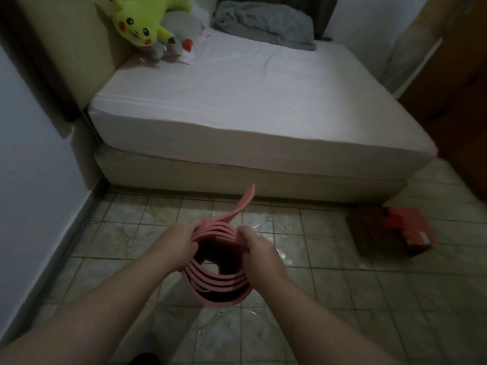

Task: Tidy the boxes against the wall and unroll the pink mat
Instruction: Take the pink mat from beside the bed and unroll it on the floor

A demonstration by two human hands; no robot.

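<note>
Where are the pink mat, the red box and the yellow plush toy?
pink mat (216, 281): head view, rolled coil's edge.
red box (407, 227): head view, its lid.
yellow plush toy (137, 26): head view, its face.

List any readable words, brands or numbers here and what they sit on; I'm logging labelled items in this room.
None can be read.
Red box on the floor: a pale patch on its end face, too blurred to read.
Pink mat, held by left hand and right hand: no print visible.

Dim bedroom, low bed against the far walls

White-sheeted bed (237, 96) on a beige base; glossy tiled floor (329, 299) in front; pale wall (31, 159) left; wooden door (458, 83) right.
</note>
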